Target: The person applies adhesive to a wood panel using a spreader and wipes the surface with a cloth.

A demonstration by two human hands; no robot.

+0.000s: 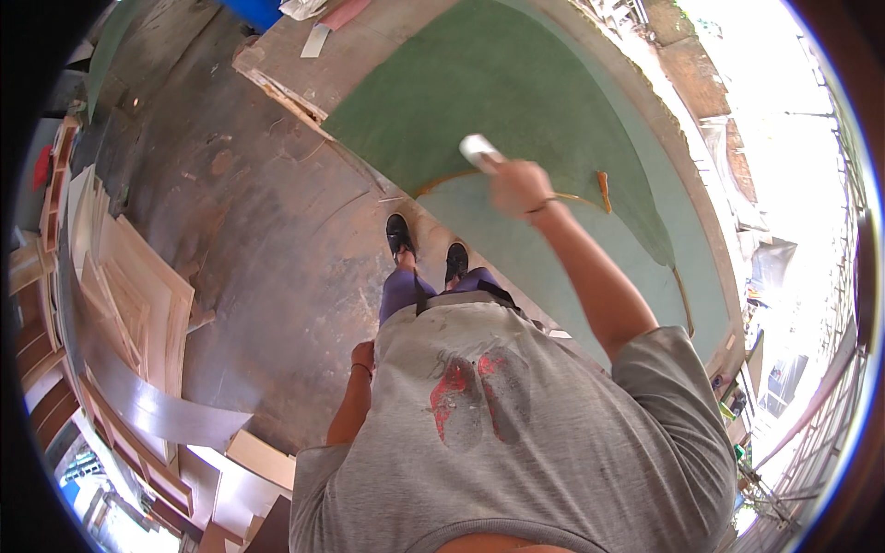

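My right hand (521,187) is closed around a pale, white-ended piece (477,148), held over a large green sheet (433,101). Motion blurs the piece, so its kind does not show. Under that hand, a thin yellow-brown strip (442,183) curves along the boundary between the dark green area and a lighter grey-green area (493,226). Right of the hand, a small orange-brown piece (604,191) lies near the strip's end. My left hand (363,354) hangs low beside my grey shirt, its fingers too small and partly hidden to read.
The sheet lies on a broad work table (369,55), its edge close in front of my feet. Several boards (138,286) lean at the left, near a curved metallic strip (175,410). Bare stained floor (258,240) shows left of my shoes. A blue object (253,13) stands at the far left.
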